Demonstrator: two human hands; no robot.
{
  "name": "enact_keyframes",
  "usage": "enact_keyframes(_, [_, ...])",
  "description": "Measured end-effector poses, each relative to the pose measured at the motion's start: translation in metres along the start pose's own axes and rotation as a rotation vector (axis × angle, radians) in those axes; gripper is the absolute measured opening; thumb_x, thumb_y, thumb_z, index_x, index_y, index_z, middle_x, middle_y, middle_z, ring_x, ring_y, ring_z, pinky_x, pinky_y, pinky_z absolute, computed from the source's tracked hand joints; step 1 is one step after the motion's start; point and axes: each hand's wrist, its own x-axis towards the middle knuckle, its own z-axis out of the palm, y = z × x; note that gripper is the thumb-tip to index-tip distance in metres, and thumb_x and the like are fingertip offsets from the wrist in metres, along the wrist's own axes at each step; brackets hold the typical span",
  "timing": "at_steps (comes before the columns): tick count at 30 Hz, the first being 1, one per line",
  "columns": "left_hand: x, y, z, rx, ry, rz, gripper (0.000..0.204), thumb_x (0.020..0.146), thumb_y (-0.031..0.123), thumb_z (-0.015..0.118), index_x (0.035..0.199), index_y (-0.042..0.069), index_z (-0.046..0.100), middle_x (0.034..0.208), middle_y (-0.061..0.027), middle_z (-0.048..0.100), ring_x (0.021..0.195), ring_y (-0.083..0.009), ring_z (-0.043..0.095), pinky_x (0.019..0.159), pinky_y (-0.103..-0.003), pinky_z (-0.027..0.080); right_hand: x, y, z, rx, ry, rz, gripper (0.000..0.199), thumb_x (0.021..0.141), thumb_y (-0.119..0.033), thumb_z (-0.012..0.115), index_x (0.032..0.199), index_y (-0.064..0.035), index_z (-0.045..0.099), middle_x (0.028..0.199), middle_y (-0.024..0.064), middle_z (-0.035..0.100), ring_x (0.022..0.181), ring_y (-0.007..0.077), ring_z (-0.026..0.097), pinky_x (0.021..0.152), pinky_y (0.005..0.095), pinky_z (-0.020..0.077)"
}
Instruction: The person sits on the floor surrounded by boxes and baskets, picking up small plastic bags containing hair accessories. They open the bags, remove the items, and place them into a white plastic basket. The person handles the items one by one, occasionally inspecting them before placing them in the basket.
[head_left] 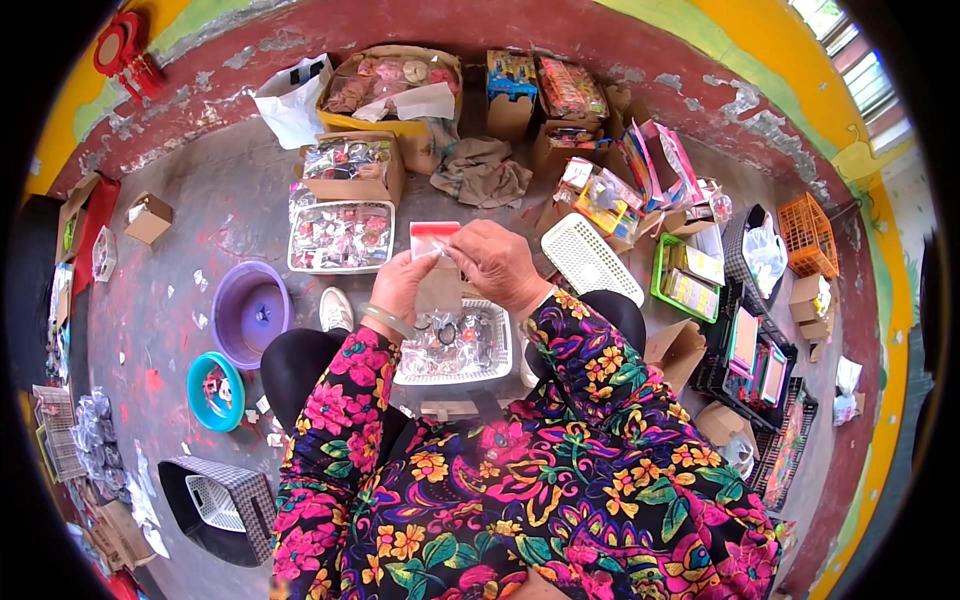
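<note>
The left hand (400,288) pinches the lower part of a small red-banded packet (426,241), and the right hand's (497,262) fingertips grip its right side. The red band faces twelve o'clock, running nine to three; fingers obscure the long axis. Toward six o'clock sits a white basket (456,379).

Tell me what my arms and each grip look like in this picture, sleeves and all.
Your left sleeve and right sleeve are long and black, printed with pink and yellow-orange flowers and green leaves. The left grip and right grip are gloveless. A pale, round bangle circles the left wrist; none shows on the right.
</note>
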Motion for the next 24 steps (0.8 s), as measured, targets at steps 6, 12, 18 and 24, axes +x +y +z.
enact_keyframes(6, [0.000, 0.002, 0.003, 0.063, -0.016, 0.020, 0.018, 0.085, 0.013, 0.055, 0.098, 0.001, 0.059, 0.089, -0.0050, 0.063, 0.076, -0.0116, 0.060, 0.068, -0.025, 0.048, -0.007, 0.012, 0.003, 0.530, -0.198, 0.608, 0.015, 0.078, -0.011, 0.062, 0.086, 0.0013, 0.060, 0.072, 0.0027, 0.059, 0.066, 0.0067, 0.054, 0.058, 0.0239, 0.0449])
enact_keyframes(12, [-0.004, 0.003, 0.009, 0.098, -0.026, 0.032, 0.019, 0.085, 0.013, 0.055, 0.100, 0.001, 0.058, 0.090, -0.0050, 0.062, 0.078, -0.0120, 0.060, 0.070, -0.025, 0.048, -0.005, 0.008, -0.002, 0.669, -0.213, 0.712, 0.012, 0.078, -0.007, 0.060, 0.084, 0.0032, 0.060, 0.070, 0.0021, 0.059, 0.065, 0.0063, 0.053, 0.058, 0.0220, 0.0432])
enact_keyframes(18, [-0.003, 0.003, 0.007, 0.116, -0.064, -0.032, 0.020, 0.084, 0.009, 0.055, 0.102, 0.000, 0.056, 0.092, -0.0054, 0.062, 0.079, -0.0124, 0.060, 0.071, -0.025, 0.048, -0.007, 0.013, -0.002, 0.612, -0.271, 0.648, 0.013, 0.079, -0.010, 0.060, 0.086, 0.0013, 0.061, 0.073, 0.0021, 0.061, 0.068, 0.0067, 0.054, 0.061, 0.0217, 0.0445])
enact_keyframes(24, [-0.004, 0.002, 0.007, 0.158, -0.143, -0.027, 0.028, 0.078, 0.000, 0.059, 0.106, 0.000, 0.053, 0.094, -0.0057, 0.061, 0.083, -0.0133, 0.060, 0.074, -0.027, 0.049, -0.007, 0.006, -0.003, 0.261, -0.201, 0.393, 0.011, 0.079, -0.014, 0.058, 0.083, -0.0039, 0.060, 0.071, 0.0076, 0.060, 0.065, 0.0197, 0.058, 0.058, 0.0286, 0.0449])
